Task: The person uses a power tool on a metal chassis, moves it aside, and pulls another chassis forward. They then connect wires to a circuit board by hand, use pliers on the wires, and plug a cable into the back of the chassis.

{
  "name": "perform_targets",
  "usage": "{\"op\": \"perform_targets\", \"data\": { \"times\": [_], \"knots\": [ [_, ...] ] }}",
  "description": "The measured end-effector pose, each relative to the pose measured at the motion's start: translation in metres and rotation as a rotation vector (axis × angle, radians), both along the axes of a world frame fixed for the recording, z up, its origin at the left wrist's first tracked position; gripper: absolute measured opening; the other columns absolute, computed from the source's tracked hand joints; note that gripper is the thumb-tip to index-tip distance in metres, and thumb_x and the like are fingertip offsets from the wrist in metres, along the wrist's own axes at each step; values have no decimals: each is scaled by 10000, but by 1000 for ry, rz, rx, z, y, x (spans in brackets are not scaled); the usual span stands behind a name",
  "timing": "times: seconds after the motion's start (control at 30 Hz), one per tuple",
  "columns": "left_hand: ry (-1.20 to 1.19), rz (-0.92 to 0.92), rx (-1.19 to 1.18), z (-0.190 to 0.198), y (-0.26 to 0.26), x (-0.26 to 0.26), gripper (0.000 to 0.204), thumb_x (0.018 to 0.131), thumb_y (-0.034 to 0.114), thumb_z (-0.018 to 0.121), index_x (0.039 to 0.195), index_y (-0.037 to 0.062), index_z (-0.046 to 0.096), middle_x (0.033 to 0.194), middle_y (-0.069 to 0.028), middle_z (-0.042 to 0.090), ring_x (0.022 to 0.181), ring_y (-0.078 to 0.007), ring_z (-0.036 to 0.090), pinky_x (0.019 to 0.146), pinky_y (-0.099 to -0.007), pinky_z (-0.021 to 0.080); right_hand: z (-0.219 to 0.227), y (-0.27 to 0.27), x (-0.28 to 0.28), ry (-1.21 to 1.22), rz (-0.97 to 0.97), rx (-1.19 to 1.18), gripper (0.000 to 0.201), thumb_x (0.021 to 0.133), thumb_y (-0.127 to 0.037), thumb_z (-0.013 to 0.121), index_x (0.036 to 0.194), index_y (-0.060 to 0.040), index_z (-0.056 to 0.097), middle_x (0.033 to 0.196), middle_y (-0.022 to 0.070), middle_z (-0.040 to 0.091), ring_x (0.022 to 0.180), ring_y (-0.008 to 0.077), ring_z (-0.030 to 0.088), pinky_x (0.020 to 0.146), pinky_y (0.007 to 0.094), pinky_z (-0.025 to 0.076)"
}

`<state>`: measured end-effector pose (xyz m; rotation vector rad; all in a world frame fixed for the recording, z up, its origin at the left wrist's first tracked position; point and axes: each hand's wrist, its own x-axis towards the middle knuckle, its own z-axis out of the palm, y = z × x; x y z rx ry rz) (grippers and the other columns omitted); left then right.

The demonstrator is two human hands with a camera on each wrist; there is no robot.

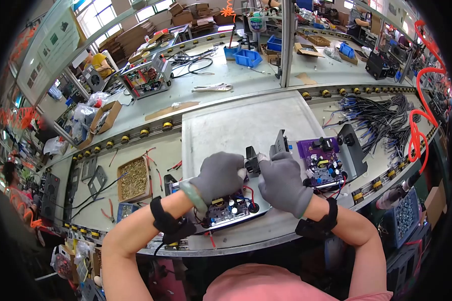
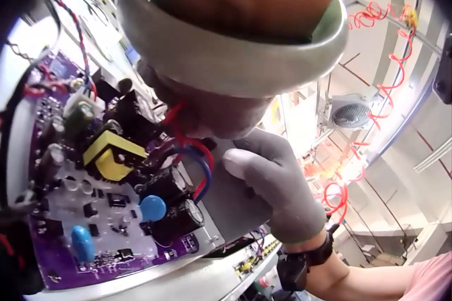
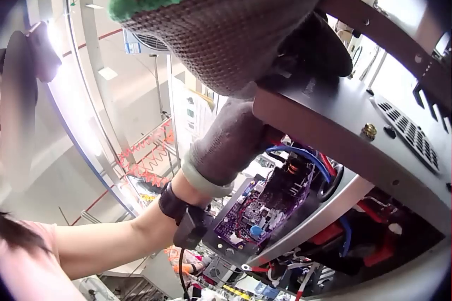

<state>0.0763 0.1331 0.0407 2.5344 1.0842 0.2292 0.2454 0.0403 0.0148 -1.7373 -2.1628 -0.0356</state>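
Both hands wear grey gloves and meet at the black end panel (image 1: 252, 161) of the left unit, whose circuit board (image 1: 231, 208) lies partly under the left arm. My left hand (image 1: 221, 175) grips the panel's left side with curled fingers. The right hand (image 1: 285, 185) pinches its other side; in the left wrist view this hand (image 2: 279, 188) has its thumb against the panel (image 2: 229, 206). A yellow transformer (image 2: 115, 156) and red and blue wires stand on the purple board (image 2: 92, 244). The gloves hide the fingertips and the panel's edge in part.
Right of the hands sits a second unit with a purple board (image 1: 319, 163). Black cables (image 1: 376, 120) are heaped at the back right. A box of small parts (image 1: 134, 178) and red-handled pliers (image 1: 107, 212) lie at left. A pale board (image 1: 246, 118) lies behind the hands.
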Motion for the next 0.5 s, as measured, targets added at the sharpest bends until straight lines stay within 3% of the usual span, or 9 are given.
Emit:
{"op": "perform_targets", "data": {
  "times": [0.17, 0.23, 0.27, 0.33, 0.37, 0.4, 0.43, 0.47, 0.5],
  "knots": [
    [372, -133, 50, 30, -1, 16, 232, 807, 246, 621, 864, 49, 730, 828, -196, 704, 813, -379, 703, 773, -466, 553, -5, 0, 3, 129, 18, 162, 356, 733, -133, 645, 1068, -14, 638, 664, 96, 648, 691, 305, 667, 918, 421, 479],
    [498, -107, 83, 53, -20, 24, 227, 825, 238, 635, 951, 98, 762, 862, -140, 733, 841, -325, 733, 733, -454, 572, -8, 0, 9, 137, 38, 191, 349, 727, -139, 667, 1062, -43, 653, 684, 84, 653, 701, 302, 666, 867, 424, 496],
    [525, -123, 154, 40, -20, 24, 184, 838, 233, 645, 950, 132, 750, 857, -127, 733, 833, -312, 736, 697, -443, 566, -7, 0, 14, 140, 85, 177, 375, 742, -121, 663, 1109, -42, 667, 737, 121, 676, 749, 316, 676, 845, 428, 510],
    [185, -181, 536, 27, -34, 16, 168, 840, 222, 655, 923, 85, 704, 844, -100, 714, 778, -276, 717, 656, -400, 549, -4, 0, 25, 305, 175, 335, 411, 768, -30, 613, 1175, -8, 660, 844, 165, 711, 817, 276, 705, 860, 387, 539],
    [-43, -253, 789, 20, -39, 11, 159, 838, 206, 659, 908, 67, 690, 843, -84, 702, 754, -259, 702, 641, -383, 534, 4, -2, 31, 609, 166, 298, 418, 786, 9, 587, 1200, 13, 647, 901, 170, 716, 862, 251, 708, 867, 360, 549],
    [-30, -226, 791, 22, -48, 9, 159, 838, 206, 659, 908, 67, 690, 843, -84, 702, 754, -259, 702, 641, -383, 534, 17, -10, 33, 909, 149, 239, 426, 804, 48, 561, 1224, 34, 633, 957, 174, 722, 907, 225, 711, 874, 334, 558],
    [129, -433, 777, 27, -62, 10, 150, 829, 186, 657, 897, 54, 678, 835, -70, 677, 740, -241, 676, 624, -367, 513, 44, -24, 13, 1188, 22, 220, 399, 844, 76, 531, 1232, 56, 620, 1005, 140, 714, 934, 189, 698, 876, 316, 564],
    [281, -647, 747, 29, -71, 13, 141, 820, 165, 655, 885, 41, 665, 827, -55, 652, 725, -223, 649, 607, -350, 492, 66, -34, -3, 1244, 13, 179, 354, 858, 4, 556, 1204, 36, 621, 1011, 123, 714, 953, 186, 679, 902, 302, 536],
    [276, -643, 742, 26, -74, 17, 141, 820, 165, 655, 885, 41, 665, 827, -55, 652, 725, -223, 649, 607, -350, 492, 75, -36, -12, 1013, 254, 193, 376, 842, -58, 619, 1207, 31, 620, 1007, 138, 711, 944, 214, 683, 898, 329, 534]
  ]
}}
